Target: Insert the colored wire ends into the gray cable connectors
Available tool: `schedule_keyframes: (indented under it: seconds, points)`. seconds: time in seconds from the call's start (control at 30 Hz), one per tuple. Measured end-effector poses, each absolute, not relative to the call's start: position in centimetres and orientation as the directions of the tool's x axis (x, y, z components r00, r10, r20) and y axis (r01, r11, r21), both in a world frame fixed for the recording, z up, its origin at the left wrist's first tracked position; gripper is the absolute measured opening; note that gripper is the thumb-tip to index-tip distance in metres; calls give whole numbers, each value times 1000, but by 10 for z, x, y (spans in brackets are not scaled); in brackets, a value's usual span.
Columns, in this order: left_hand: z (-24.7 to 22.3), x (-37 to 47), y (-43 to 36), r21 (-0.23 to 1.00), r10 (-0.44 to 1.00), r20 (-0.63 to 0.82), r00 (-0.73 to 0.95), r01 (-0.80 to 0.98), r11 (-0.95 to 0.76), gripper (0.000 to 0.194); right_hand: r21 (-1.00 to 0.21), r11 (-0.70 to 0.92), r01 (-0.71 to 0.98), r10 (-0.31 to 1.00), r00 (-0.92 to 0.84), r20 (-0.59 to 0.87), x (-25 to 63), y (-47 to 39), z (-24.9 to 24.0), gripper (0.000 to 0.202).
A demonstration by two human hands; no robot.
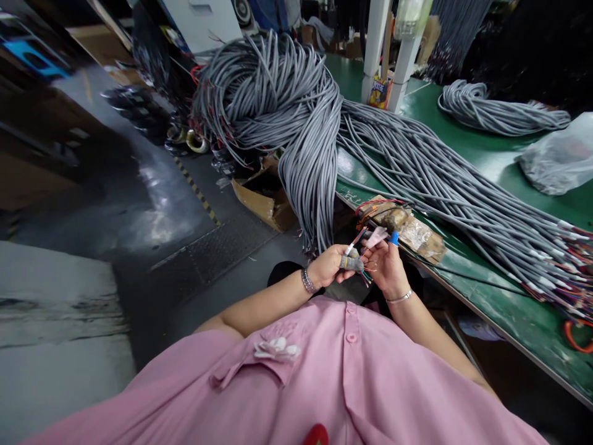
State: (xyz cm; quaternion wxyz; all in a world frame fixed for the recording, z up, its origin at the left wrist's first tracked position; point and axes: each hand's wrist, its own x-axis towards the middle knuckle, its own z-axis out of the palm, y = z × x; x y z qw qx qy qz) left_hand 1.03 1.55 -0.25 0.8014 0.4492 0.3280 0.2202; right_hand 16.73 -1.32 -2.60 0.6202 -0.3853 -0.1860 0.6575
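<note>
My left hand (pixel 330 267), with a grey cover on its thumb, is closed around the end of a cable. Thin coloured wires (pixel 367 277) fan out from that hand towards the right one, and more wire ends with a white sleeve (pixel 350 248) stick up above it. My right hand (pixel 388 269) is beside it, palm turned up, fingers curled in against the wire ends. One of its fingertips wears a blue cap (pixel 394 238), and a pale wrap (pixel 376 237) covers another finger. What lies inside the curled right fingers is partly hidden.
Grey cables (pixel 435 167) lie along the green table (pixel 491 162), and a large coil (pixel 269 86) hangs over its edge. A taped wooden block (pixel 419 238) sits at the near edge. An open carton (pixel 264 201) stands on the floor. Plastic bag (pixel 560 157) and orange-handled tool (pixel 577 337) are right.
</note>
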Motion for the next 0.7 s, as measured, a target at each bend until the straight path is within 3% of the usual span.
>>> schedule_keyframes:
  seconds: [0.2,0.43,0.57,0.7]
  points:
    - [3,12,7,894,752,-283,596,-121,432,30,-786,-102,-610,958,153,-243,167,-13,-18,36]
    - [0,15,11,903,773,-261,578,-138,408,26,-925,50,-376,925,366,-98,164,-16,-28,44]
    - [-2,14,11,929,778,-251,576,-83,361,24,-860,-82,-504,972,152,-182,165,-17,-23,49]
    - [-4,11,9,954,787,-254,563,9,301,20,-857,-236,-457,970,-58,-236,165,-22,-14,39]
